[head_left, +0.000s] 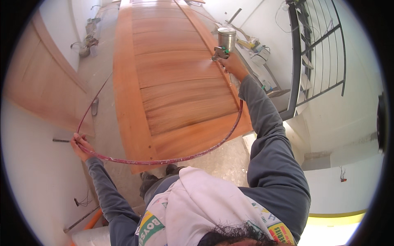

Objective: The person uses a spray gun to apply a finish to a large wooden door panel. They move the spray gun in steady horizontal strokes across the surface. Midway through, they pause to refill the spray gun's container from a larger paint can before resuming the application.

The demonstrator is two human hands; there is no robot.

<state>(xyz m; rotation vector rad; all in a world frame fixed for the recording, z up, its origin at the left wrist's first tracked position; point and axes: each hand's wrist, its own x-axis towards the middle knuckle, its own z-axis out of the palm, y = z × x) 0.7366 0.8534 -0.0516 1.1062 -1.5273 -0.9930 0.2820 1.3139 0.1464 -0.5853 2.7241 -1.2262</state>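
My right hand (pixel 233 65) is closed round the handle of a spray gun (pixel 221 53) with a metal cup (pixel 227 37) on top. The gun's nozzle points left over the right side of a wooden door panel (pixel 164 96), and a pale mist shows at its tip. Out to the left, my left hand (pixel 82 146) grips a red air hose (pixel 176 160). The hose sags in a curve between my two hands, across the near end of the door. From my left hand it runs on toward the floor beyond.
Another wooden panel (pixel 45 78) leans against the left wall. A dark metal railing (pixel 318 49) stands at the right, with a white container (pixel 260 56) and tools on the floor near it. Assorted items (pixel 88 41) lie along the far left wall.
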